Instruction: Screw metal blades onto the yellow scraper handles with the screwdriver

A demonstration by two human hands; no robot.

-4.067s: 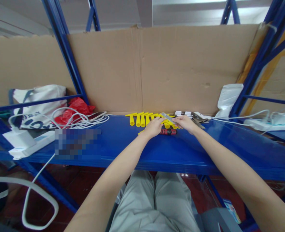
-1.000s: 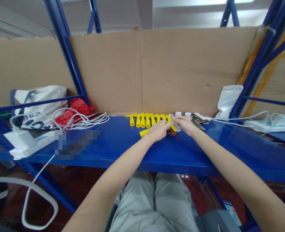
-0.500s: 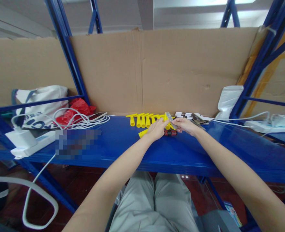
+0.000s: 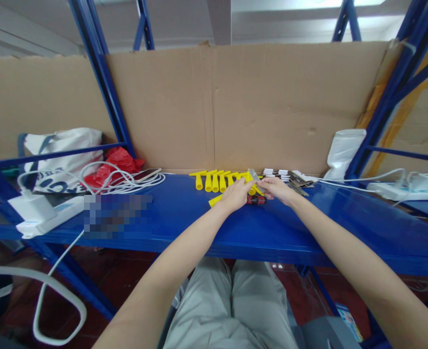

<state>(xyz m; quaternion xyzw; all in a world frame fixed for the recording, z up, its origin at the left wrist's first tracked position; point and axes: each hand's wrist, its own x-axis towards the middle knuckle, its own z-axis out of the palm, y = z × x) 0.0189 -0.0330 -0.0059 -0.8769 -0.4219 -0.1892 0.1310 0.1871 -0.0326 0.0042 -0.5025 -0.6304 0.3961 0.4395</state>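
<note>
**Your left hand [image 4: 237, 193] and right hand [image 4: 275, 188] meet at a thin metal plate [image 4: 253, 174]**

In front of you a tall cardboard panel [image 4: 272, 111] spans the back, framed by blue metal posts [image 4: 103, 87]. Below it runs the blue table [image 4: 308, 228], its front edge just above your grey-green trousers [image 4: 217, 305]. On your left sits a white cloth bag [image 4: 63, 170] with dark printing, with a crumpled red plastic bag [image 4: 121, 159] beside it. Loops of white cable [image 4: 141, 183] lie in front of the red bag, near a white power strip [image 4: 50, 223]. Well over to your right, a white pouch [image 4: 345, 152] leans against the cardboard.

Your hands are close together near the middle of the table, at its far side. A row of yellow handles [image 4: 215, 182] lies just beyond your left hand. Past your right hand are flat grey metal pieces [image 4: 300, 182] and, left of those, a small stack of white-and-dark strips [image 4: 276, 172].

Your left fingers are curled around a yellow piece [image 4: 214, 200], one end poking out by your wrist. Your right fingers pinch the metal plate, tilted between both hands; you cannot tell whether your left fingertips touch it too. Just below them shows a red-and-black grip [image 4: 256, 199], partly hidden by your left hand.
</note>
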